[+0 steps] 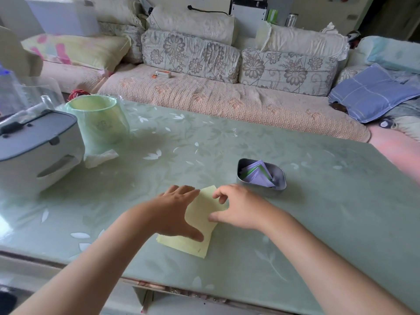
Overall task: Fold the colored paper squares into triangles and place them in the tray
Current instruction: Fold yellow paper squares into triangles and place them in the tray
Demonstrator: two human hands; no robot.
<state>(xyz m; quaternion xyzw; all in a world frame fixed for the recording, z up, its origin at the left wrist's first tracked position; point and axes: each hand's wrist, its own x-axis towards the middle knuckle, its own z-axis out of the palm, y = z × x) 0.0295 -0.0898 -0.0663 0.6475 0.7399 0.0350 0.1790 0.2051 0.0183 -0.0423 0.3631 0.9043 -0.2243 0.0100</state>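
**Item: yellow paper square, fold being started**

The yellow paper square [201, 209] is lying flat on the table [318, 201], directly under the left hand's [175, 212] straight, spread fingers [181, 192]. They are pressing it down, likely to stop it sliding. The right hand's [238, 210] curled fingers [219, 195] and thumb are pinching its right edge, apparently to bring a corner over. The tray [261, 190], just beyond the right fingertips, is holding folded triangles [256, 177].

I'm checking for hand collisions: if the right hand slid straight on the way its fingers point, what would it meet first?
Probably the left hand, whose fingers rest on the yellow paper just beyond the right hand; height above the paper is unclear.
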